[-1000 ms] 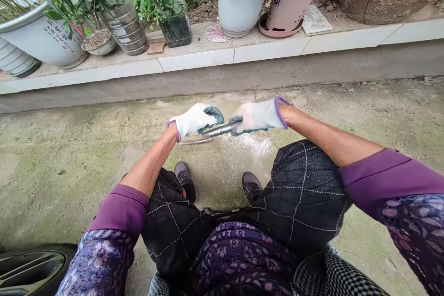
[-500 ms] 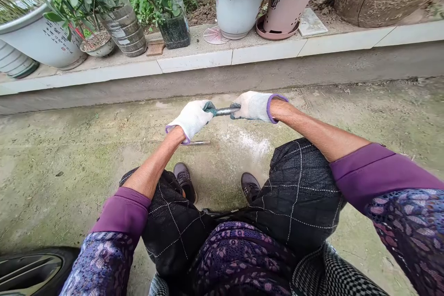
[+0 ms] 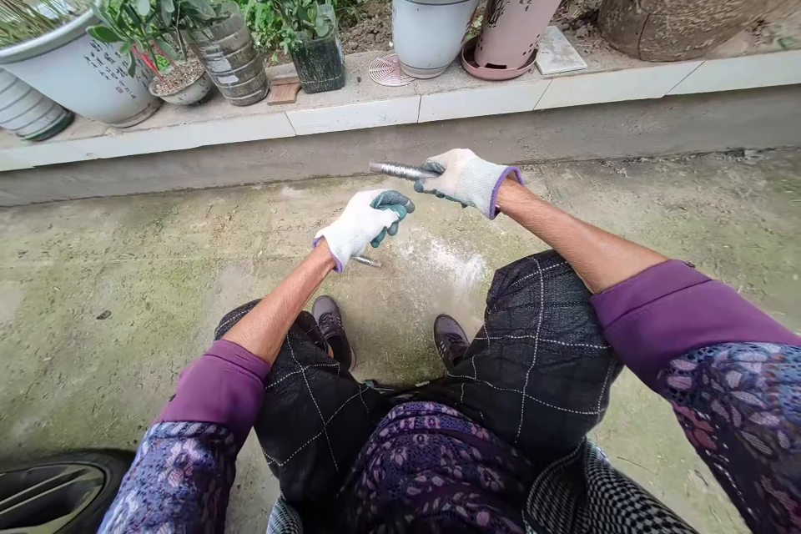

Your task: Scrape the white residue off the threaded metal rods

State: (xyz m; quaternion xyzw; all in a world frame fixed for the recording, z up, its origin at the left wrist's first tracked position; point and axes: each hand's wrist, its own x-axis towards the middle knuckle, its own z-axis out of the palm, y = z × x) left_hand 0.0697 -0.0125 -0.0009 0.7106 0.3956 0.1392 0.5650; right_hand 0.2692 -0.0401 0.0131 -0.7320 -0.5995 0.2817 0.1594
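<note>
My right hand (image 3: 460,178), in a white knit glove with dark green coated fingers and a purple cuff, is closed on one end of a short silvery threaded metal rod (image 3: 399,171). The rod points left, its free end in the air. Lower and to the left is my left hand (image 3: 369,221), gloved the same way, apart from the rod. Its fingers are loosely curled and nothing shows between them. Below that wrist a second metal rod (image 3: 366,261) lies on the ground, partly hidden by the glove.
White powder (image 3: 460,263) is scattered on the mossy concrete floor (image 3: 156,284). Ahead runs a low tiled ledge (image 3: 350,114) bearing several potted plants, including a white pot (image 3: 431,29) and a pink planter (image 3: 522,8). A wheel (image 3: 56,492) stands at lower left.
My left hand has let go of the rod and moved down and slightly right. My right hand has lifted the rod a little, uncovering its left end.
</note>
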